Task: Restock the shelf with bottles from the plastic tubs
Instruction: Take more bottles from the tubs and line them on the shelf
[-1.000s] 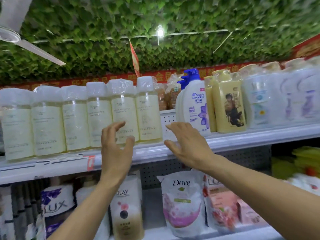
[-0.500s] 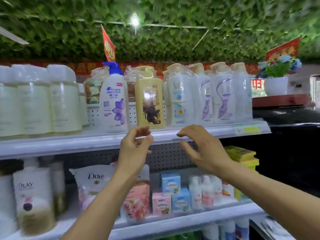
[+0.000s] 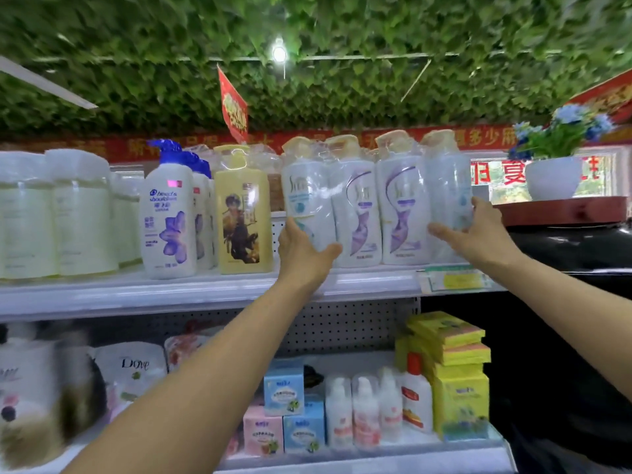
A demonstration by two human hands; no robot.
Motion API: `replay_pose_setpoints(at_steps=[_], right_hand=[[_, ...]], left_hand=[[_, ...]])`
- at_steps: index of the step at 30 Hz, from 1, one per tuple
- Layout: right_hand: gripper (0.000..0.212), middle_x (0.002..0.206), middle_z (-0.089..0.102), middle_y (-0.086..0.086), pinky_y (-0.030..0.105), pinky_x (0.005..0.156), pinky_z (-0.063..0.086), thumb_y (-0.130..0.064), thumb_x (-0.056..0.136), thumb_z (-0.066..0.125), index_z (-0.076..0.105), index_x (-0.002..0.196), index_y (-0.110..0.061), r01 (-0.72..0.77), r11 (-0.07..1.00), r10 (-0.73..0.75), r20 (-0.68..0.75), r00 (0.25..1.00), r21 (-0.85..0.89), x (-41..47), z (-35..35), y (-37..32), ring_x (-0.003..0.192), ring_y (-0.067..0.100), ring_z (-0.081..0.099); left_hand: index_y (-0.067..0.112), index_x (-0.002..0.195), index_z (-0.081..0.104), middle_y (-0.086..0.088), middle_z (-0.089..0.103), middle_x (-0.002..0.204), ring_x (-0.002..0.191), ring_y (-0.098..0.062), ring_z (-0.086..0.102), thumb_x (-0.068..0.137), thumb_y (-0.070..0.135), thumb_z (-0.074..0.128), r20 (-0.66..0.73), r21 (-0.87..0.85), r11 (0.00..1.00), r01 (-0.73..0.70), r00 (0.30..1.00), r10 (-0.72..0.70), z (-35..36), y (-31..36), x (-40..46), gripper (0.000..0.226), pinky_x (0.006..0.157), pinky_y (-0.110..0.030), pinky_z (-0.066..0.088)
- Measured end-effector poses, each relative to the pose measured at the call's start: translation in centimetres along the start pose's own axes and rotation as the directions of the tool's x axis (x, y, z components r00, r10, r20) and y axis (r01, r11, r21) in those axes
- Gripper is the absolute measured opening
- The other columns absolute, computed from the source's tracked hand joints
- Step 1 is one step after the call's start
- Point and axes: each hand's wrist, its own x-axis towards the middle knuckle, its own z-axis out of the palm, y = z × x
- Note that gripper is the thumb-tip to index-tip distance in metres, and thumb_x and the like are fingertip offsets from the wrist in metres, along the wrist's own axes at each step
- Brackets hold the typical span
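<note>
Basically mid-task: left hand [image 3: 302,249] grips the leftmost wrapped white bottle [image 3: 307,203] on the top shelf [image 3: 205,292], right hand [image 3: 478,234] holds the rightmost one [image 3: 446,186]; two more stand between. Shelf looks nearly full. Tubs not visible, so remaining stock can't be judged. Likely straightening the row.

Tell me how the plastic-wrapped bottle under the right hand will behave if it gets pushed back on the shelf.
The wrapped bottle is tall and narrow, so a push up high, where the right hand grips it, may tip it. Its glossy film looks slippery for fingers. It stands at the end of the top shelf, with a neighbour on one side only.
</note>
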Motion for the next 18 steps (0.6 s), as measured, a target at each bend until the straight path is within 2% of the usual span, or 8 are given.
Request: replay_pose_setpoints(at_steps=[2,6,8,11,13,15,16,18], right_hand=[[0.103,0.143,0.041,0.009,0.051,0.103,0.044,-0.055,0.066,0.081,0.029,0.144,-0.012,-0.017,1.0,0.016,0.07,0.997,0.017,1.0,-0.1,0.2,0.126,0.031,0.048],[0.138,0.142,0.045,0.004,0.05,0.103,0.045,-0.069,0.033,0.086,0.023,0.145,-0.018,-0.077,0.988,0.058,0.139,0.988,0.134,3.5,0.0,1.4,0.126,0.026,0.05],[0.125,0.132,0.052,0.002,0.047,0.097,0.05,-0.059,0.039,0.091,0.029,0.14,-0.017,-0.093,0.98,0.062,0.173,0.983,0.178,3.8,0.0,1.4,0.117,0.024,0.056],[0.067,0.115,0.066,0.003,0.036,0.075,0.056,-0.052,0.069,0.08,0.054,0.121,-0.019,-0.094,0.951,0.026,0.226,0.974,0.294,4.3,-0.4,1.3,0.097,0.021,0.066],[0.086,0.121,0.064,0.004,0.044,0.087,0.054,-0.078,0.066,0.064,0.056,0.127,-0.017,-0.207,0.907,0.12,0.245,0.962,0.367,5.0,-0.5,1.6,0.099,0.026,0.065],[0.124,0.131,0.057,0.002,0.049,0.097,0.048,-0.098,0.043,0.053,0.049,0.137,-0.017,-0.287,0.864,0.21,0.222,0.952,0.413,6.0,-0.3,1.8,0.111,0.029,0.06],[0.125,0.128,0.058,0.003,0.044,0.092,0.052,-0.098,0.042,0.052,0.051,0.135,-0.015,-0.284,0.849,0.212,0.204,0.956,0.445,6.5,0.0,1.9,0.107,0.027,0.061],[0.091,0.101,0.064,0.006,0.028,0.063,0.055,-0.085,0.063,0.058,0.059,0.117,-0.011,-0.237,0.856,0.18,0.164,0.97,0.459,6.0,0.3,1.1,0.078,0.022,0.063]], left_hand=[[0.021,0.15,0.016,-0.008,0.039,0.148,0.135,-0.029,0.042,0.053,0.048,0.077,-0.024,0.007,0.999,0.036,0.999,-0.036,0.3,0.5,1.4,0.118,0.112,-0.05,0.037],[0.012,0.152,0.01,-0.013,0.036,0.146,0.13,-0.031,0.044,0.062,0.02,0.088,-0.048,-0.02,0.99,0.136,0.989,-0.137,0.3,1.2,3.7,0.119,0.11,-0.049,0.039],[0.012,0.151,0.012,-0.011,0.04,0.144,0.127,-0.03,0.046,0.057,0.021,0.093,-0.035,-0.08,0.983,0.164,0.985,-0.167,0.3,1.3,4.3,0.125,0.108,-0.047,0.042],[0.01,0.152,0.014,-0.005,0.048,0.139,0.127,-0.027,0.047,0.052,0.041,0.095,-0.018,-0.205,0.959,0.198,0.978,-0.206,0.4,1.3,4.9,0.132,0.11,-0.045,0.039],[0.012,0.148,0.032,-0.004,0.058,0.134,0.121,-0.025,0.055,0.037,0.062,0.091,-0.044,-0.324,0.924,0.203,0.973,-0.229,0.4,1.6,5.1,0.136,0.107,-0.045,0.044],[0.015,0.131,0.053,-0.005,0.068,0.12,0.108,-0.022,0.063,0.044,0.067,0.088,-0.068,-0.435,0.881,0.185,0.969,-0.237,0.5,1.8,5.3,0.107,0.099,-0.041,0.05],[0.017,0.121,0.058,-0.004,0.069,0.112,0.103,-0.021,0.064,0.057,0.062,0.086,-0.069,-0.471,0.865,0.176,0.969,-0.236,0.6,1.9,5.5,0.083,0.096,-0.038,0.051],[0.022,0.099,0.059,-0.001,0.068,0.098,0.092,-0.018,0.063,0.073,0.052,0.08,-0.078,-0.497,0.851,0.167,0.969,-0.236,0.9,1.6,5.8,0.045,0.086,-0.033,0.051]])
